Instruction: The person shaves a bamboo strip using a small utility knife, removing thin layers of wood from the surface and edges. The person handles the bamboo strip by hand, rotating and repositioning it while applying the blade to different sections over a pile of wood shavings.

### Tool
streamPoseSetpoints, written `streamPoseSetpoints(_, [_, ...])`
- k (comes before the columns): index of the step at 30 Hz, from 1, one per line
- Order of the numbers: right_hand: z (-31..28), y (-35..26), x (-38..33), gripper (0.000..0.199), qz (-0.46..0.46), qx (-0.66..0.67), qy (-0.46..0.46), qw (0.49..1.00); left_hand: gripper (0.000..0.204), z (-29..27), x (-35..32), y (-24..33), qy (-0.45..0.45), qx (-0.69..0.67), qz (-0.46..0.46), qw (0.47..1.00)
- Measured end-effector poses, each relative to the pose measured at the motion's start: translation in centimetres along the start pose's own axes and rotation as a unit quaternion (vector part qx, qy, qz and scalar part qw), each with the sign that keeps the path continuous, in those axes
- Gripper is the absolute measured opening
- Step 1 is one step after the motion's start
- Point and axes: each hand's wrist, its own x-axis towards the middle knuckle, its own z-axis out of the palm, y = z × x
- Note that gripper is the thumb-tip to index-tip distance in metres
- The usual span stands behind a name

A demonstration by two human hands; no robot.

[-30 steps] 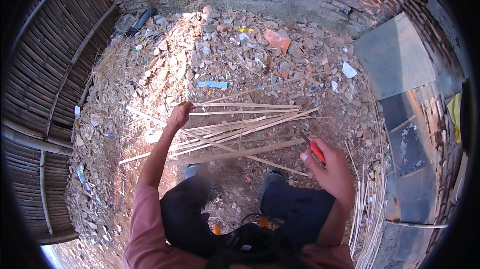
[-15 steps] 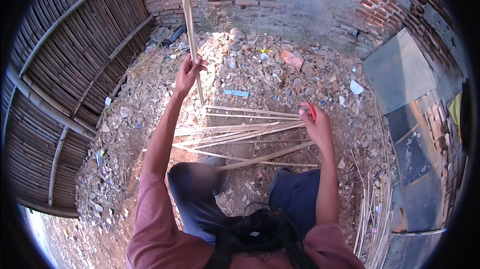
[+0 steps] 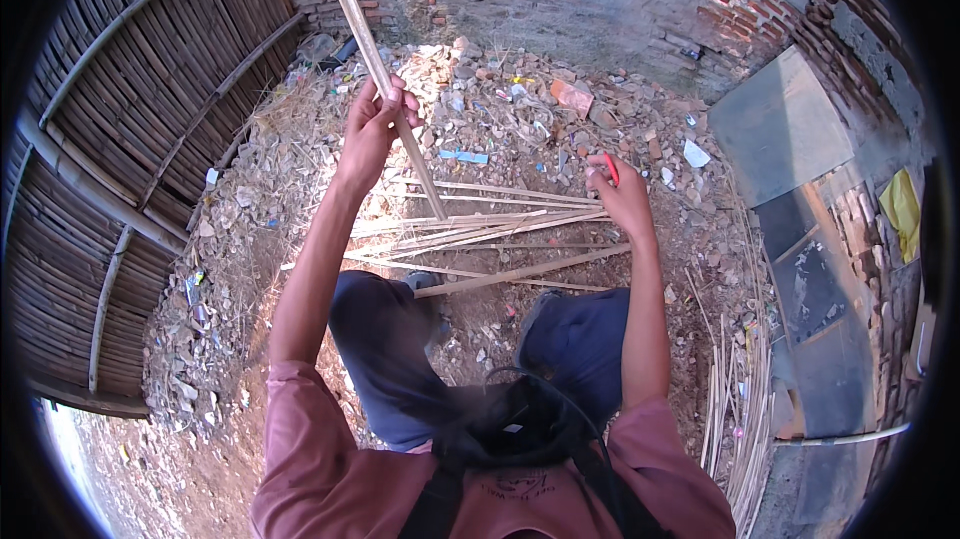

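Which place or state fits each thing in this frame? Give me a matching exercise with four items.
Things:
1. long bamboo strip
2. red tool
3. pile of bamboo strips
4. woven bamboo fence

Places or states:
A. lying flat on the rubble in front of the knees
B. standing along the person's left side
C. gripped in the left hand, raised steeply
D. held in the right hand

Pairs: 1-C, 2-D, 3-A, 4-B
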Motion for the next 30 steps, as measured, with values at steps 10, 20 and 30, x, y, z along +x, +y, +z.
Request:
streamPoseSetpoints(10, [-0.3,-10.2,-3.2,0.041,-0.040,0.202,-0.162,0.965,0.016,8.4,-4.6,4.2,-0.090,-0.156,-0.032,0.983])
streamPoseSetpoints(20, [1.0,-5.6,-2.2,0.053,-0.031,0.153,-0.288,0.945,0.013,10.6,-4.2,-1.9,0.096,-0.146,-0.005,0.985])
streamPoseSetpoints(30, [-2.3,-5.4,1.3,0.042,-0.042,-0.119,-0.086,0.988,0.004,6.1,-8.3,-6.7,0.070,-0.191,-0.083,0.975])
